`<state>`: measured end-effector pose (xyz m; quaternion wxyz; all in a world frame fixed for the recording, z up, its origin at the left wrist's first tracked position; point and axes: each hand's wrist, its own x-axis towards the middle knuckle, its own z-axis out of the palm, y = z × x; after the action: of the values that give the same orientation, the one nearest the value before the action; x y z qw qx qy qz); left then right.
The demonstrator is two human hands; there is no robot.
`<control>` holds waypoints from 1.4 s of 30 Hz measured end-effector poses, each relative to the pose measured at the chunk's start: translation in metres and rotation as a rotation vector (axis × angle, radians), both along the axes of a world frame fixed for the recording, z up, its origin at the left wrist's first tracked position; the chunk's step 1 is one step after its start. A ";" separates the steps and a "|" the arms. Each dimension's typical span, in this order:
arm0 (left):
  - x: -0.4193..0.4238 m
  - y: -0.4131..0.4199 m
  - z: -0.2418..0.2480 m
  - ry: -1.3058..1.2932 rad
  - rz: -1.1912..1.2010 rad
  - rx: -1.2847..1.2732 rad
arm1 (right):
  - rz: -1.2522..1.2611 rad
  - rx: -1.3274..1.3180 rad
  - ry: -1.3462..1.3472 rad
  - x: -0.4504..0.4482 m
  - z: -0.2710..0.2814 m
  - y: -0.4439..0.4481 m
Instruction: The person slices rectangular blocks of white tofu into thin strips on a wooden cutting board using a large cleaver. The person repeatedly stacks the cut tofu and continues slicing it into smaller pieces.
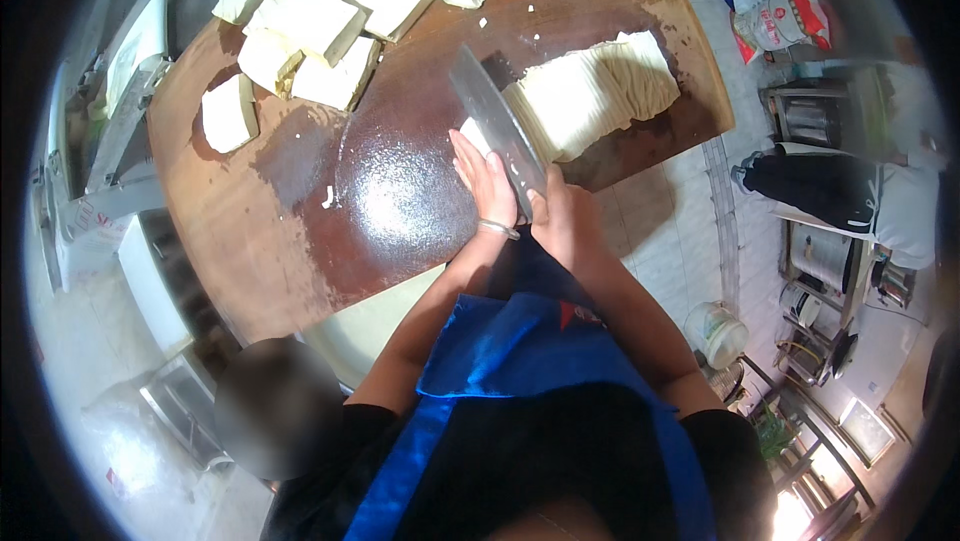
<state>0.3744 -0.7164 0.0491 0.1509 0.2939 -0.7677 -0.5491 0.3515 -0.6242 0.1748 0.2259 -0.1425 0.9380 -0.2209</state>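
My right hand [564,212] grips a broad cleaver [499,117] at its near end, with the blade upright and pointing away from me. Some white bits cling to the blade. To its left, my left hand [486,182], with a bangle on the wrist, rests against a small white piece [474,133], apparently tofu. The fingers lie along that piece, and the thumb is over it beside the blade. Right of the cleaver lies a long row of thin white slices [592,98], packed closely and leaning together. The cutting edge is hidden behind the blade and hands.
Several large tofu-like blocks [307,20] are piled at the far left of the wet wooden board [405,200]. One block [227,113] lies apart. A pale basin [375,323] sits below the near edge. Printed bags [784,20] and a bucket [716,335] stand at right.
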 end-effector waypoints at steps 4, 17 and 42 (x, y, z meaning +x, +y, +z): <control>0.002 0.001 -0.001 0.003 -0.003 -0.001 | 0.001 0.061 -0.041 -0.005 0.019 -0.005; 0.002 0.004 -0.003 -0.053 -0.016 -0.059 | 0.023 -0.017 0.014 0.010 -0.038 0.005; 0.002 0.003 -0.001 -0.029 0.009 -0.042 | 0.054 0.003 -0.014 0.011 -0.013 0.000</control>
<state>0.3759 -0.7135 0.0481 0.1483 0.3020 -0.7800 -0.5277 0.3625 -0.6246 0.1613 0.2388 -0.1656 0.9325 -0.2145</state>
